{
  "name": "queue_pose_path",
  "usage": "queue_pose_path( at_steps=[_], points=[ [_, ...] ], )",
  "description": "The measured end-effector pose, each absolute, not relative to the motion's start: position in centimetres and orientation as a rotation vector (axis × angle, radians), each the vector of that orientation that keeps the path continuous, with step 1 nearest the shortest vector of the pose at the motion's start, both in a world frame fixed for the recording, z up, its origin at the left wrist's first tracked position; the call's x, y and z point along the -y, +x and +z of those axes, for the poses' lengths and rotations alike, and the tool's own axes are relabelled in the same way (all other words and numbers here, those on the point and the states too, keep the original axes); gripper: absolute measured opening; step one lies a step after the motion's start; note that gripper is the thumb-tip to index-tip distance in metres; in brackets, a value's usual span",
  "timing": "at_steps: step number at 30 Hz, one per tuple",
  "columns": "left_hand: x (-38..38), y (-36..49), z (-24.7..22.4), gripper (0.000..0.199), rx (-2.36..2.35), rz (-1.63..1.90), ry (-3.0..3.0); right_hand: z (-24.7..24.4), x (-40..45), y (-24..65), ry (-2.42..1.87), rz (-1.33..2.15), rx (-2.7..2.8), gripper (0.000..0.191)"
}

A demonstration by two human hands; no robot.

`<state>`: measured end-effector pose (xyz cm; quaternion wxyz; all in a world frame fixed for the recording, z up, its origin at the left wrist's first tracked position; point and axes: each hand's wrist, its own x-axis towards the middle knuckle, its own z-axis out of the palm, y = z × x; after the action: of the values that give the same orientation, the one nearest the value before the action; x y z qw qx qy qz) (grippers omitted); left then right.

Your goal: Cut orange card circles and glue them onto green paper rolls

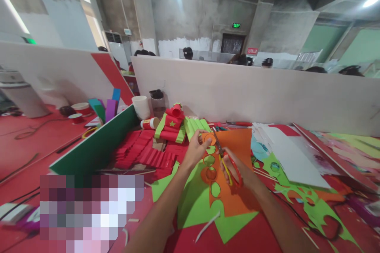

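My left hand (196, 148) pinches a small orange paper piece (209, 139) with a round outline on it. Close on its right, my right hand (234, 166) is closed round the handles of scissors (227, 166) with red and yellow grips. The scissor blades point up and away, beside the piece in my left hand. Beneath both hands lies an orange sheet (242, 142) with round holes along its left edge, partly covering green paper (192, 205). A white strip (208, 226) rests on the green paper.
Folded red paper (148, 154) and a red-green paper model (172, 123) stand at the back left, near a white cup (141, 106) and a dark-lidded jar (157, 102). Green scraps (311, 201) and a white board (297, 154) lie right. A white partition (252, 91) crosses behind.
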<state>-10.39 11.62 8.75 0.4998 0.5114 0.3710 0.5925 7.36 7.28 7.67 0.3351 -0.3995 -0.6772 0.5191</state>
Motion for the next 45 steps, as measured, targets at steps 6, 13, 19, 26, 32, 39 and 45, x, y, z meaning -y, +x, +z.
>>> queue_pose_path(
  at_steps=[6,13,19,26,32,39,45],
  points=[
    [-11.8,-10.6,8.7,0.038,-0.89,1.404,1.263,7.4,-7.4,7.6,-1.05,1.297,1.823,0.056],
    [-11.9,-10.7,8.5,0.04,-0.884,1.396,1.251,6.8,-7.7,7.5,-1.079,1.305,1.798,0.055],
    [-11.9,-10.7,8.5,0.04,-0.881,1.395,1.238,6.0,-8.2,7.2,-1.129,1.341,1.686,0.054],
    [-11.9,-10.8,8.7,0.04,-0.876,1.399,1.254,7.0,-7.7,7.5,-1.17,1.298,1.744,0.057],
    [-11.8,-10.9,8.8,0.045,-0.861,1.36,1.253,8.4,-7.0,7.9,-1.11,1.222,1.884,0.057],
    [-11.9,-11.2,8.6,0.045,-0.878,1.316,1.299,7.2,-7.9,8.5,-1.111,1.207,1.897,0.055],
    [-11.9,-11.3,8.6,0.045,-0.873,1.321,1.309,6.8,-8.0,8.5,-1.128,1.18,1.899,0.045]
  ],
)
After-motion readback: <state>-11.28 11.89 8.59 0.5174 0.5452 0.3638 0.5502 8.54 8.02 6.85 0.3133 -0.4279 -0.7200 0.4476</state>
